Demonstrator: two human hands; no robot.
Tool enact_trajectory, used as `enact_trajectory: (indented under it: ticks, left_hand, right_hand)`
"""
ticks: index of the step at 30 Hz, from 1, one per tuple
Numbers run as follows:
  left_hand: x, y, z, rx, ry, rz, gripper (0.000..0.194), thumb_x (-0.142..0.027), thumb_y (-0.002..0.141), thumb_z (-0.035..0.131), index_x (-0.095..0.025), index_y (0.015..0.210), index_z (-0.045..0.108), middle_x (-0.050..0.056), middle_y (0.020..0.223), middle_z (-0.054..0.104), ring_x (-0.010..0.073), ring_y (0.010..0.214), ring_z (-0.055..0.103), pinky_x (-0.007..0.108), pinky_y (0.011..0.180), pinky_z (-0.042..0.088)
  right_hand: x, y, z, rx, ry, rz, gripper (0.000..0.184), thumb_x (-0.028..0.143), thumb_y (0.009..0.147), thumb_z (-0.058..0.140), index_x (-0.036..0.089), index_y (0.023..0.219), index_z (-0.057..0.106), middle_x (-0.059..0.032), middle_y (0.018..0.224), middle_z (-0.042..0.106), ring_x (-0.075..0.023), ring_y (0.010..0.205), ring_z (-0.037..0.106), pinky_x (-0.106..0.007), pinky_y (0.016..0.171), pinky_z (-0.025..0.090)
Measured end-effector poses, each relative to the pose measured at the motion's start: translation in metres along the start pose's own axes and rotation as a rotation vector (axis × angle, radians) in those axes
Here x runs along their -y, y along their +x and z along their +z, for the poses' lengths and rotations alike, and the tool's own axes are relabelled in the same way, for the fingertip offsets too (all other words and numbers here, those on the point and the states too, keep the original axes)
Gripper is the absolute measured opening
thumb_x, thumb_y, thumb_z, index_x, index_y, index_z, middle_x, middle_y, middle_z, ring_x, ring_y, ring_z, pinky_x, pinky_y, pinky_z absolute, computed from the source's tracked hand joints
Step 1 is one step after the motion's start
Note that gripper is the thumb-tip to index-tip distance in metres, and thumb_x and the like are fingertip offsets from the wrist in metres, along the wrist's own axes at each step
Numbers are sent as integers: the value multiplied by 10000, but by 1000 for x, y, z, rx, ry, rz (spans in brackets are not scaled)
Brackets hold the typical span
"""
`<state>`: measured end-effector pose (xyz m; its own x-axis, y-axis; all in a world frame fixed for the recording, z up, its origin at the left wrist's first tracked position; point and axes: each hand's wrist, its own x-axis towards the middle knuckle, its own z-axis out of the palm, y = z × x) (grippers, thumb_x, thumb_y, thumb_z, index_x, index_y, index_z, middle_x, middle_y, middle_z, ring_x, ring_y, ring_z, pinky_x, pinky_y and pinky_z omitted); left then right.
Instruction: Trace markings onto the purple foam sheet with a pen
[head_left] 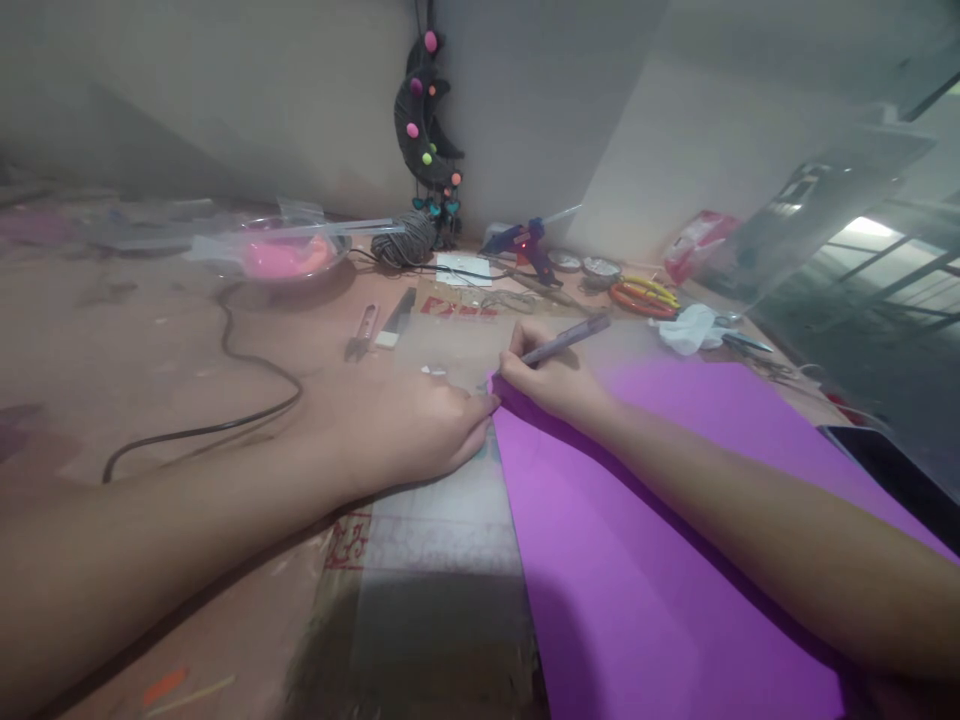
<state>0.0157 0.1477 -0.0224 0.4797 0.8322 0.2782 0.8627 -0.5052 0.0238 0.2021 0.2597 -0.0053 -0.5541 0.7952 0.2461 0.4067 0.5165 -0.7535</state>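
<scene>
A large purple sheet [622,560], paper or thin foam by its look, lies in front of me to the right. My right hand [551,380] grips a grey pen [566,340], its tip hidden behind the fingers near the sheet's far left corner. From the left, my left hand [427,420] comes in with its fingers drawn together and the fingertips at that same corner, closed on the edge. Beneath both lies a see-through-looking board or mat [442,545] with red print.
Behind stand a glue gun [529,245], grey yarn [405,240], a bowl [281,260] of pink pieces and orange-yellow-handled pliers [643,297]. Small snips [363,332] and a cutter blade [397,318] lie nearer. A black cable [259,365] curves at left; a dark phone-like slab [892,485] lies right.
</scene>
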Motion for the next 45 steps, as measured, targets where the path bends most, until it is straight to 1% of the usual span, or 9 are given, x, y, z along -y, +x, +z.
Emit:
enact_trajectory:
  ticks: [7, 12, 16, 22, 28, 31, 35, 39, 45]
  left_hand:
    - [-1, 0, 0, 9, 42, -6, 324, -327, 1045, 496, -221, 1200, 760, 65, 754, 755, 216, 669, 701, 358, 789, 543]
    - [-2, -1, -1, 7, 43, -14, 333, -342, 1047, 488, -225, 1194, 763, 72, 768, 760, 222, 671, 706, 363, 776, 541]
    - [-3, 0, -3, -5, 57, -2, 321, -329, 1043, 497, -223, 1189, 763, 65, 756, 759, 215, 661, 704, 353, 765, 545]
    - [-5, 2, -5, -6, 72, 15, 284, -299, 1037, 515, -225, 1165, 757, 54, 756, 765, 206, 643, 703, 345, 755, 550]
    - [-10, 4, -11, 54, 120, -24, 267, -293, 1022, 518, -218, 1088, 766, 61, 734, 764, 249, 653, 723, 361, 671, 529]
    - [-10, 4, -12, 49, 116, -30, 261, -295, 1019, 526, -221, 1089, 766, 62, 738, 766, 244, 651, 723, 361, 685, 531]
    - [-5, 0, -8, 9, 63, -20, 294, -324, 1037, 523, -251, 1198, 759, 63, 779, 779, 227, 670, 725, 371, 766, 557]
    - [-1, -2, -4, 27, 63, -31, 338, -347, 1032, 539, -300, 1299, 741, 64, 839, 799, 245, 717, 747, 378, 764, 566]
    - [-2, -2, -4, 18, 78, -24, 361, -336, 1032, 518, -318, 1309, 748, 64, 855, 810, 262, 737, 760, 383, 738, 570]
  right_hand:
    - [1, 0, -1, -16, -18, 21, 210, 232, 788, 579, 261, 671, 407, 59, 613, 454, -148, 640, 465, -313, 636, 350]
    - [2, -1, -6, -52, -37, 21, 211, 256, 804, 586, 261, 666, 426, 42, 626, 502, -157, 649, 497, -311, 637, 364]
    - [1, -1, -7, -31, -19, 54, 199, 268, 796, 591, 264, 670, 438, 39, 609, 525, -158, 634, 509, -306, 621, 375]
    - [-1, -2, -6, 27, 10, 51, 190, 313, 794, 605, 265, 689, 454, 47, 584, 531, -151, 591, 506, -298, 591, 387]
    - [-2, -2, -5, 66, 27, 18, 206, 355, 796, 620, 259, 686, 475, 44, 595, 559, -151, 597, 524, -291, 586, 394]
    - [-1, -2, -5, 71, 25, 21, 205, 344, 794, 620, 256, 684, 472, 45, 601, 563, -149, 599, 526, -286, 582, 387]
    - [0, -1, -5, 34, 7, 35, 204, 310, 780, 612, 261, 669, 448, 59, 573, 508, -143, 570, 476, -285, 559, 348]
    - [1, 1, -5, -13, -13, 36, 208, 266, 761, 589, 265, 645, 417, 63, 567, 461, -141, 577, 439, -293, 568, 323]
    - [-2, 1, -8, -74, -55, 32, 215, 251, 748, 576, 266, 625, 400, 61, 575, 435, -147, 599, 437, -306, 601, 330]
